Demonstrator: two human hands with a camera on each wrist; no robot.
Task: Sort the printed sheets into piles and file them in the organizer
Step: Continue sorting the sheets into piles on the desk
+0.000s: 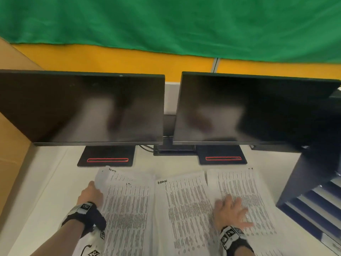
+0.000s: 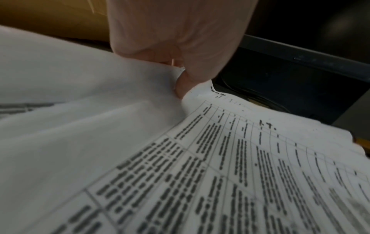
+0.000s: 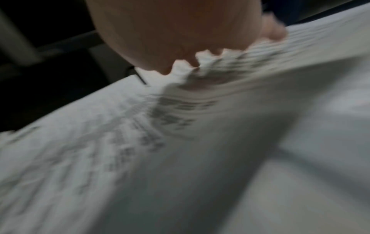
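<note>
Three spreads of printed table sheets lie side by side on the white desk. My left hand (image 1: 92, 191) pinches the upper left corner of the left sheet (image 1: 127, 209) and curls that corner up off the desk. In the left wrist view the thumb and fingers of my left hand (image 2: 180, 76) clamp the lifted sheet (image 2: 230, 158) at its corner. The middle sheet (image 1: 184, 209) lies flat, untouched. My right hand (image 1: 232, 211) rests with fingers spread flat on the right sheet (image 1: 245, 193). The dark organizer (image 1: 311, 196) with slanted shelves stands at the right.
Two dark monitors (image 1: 81, 108) (image 1: 249, 108) stand behind the sheets, their black bases (image 1: 107, 156) close to the top edges of the paper. A cardboard panel (image 1: 13, 145) borders the desk on the left. A green cloth (image 1: 166, 23) hangs behind.
</note>
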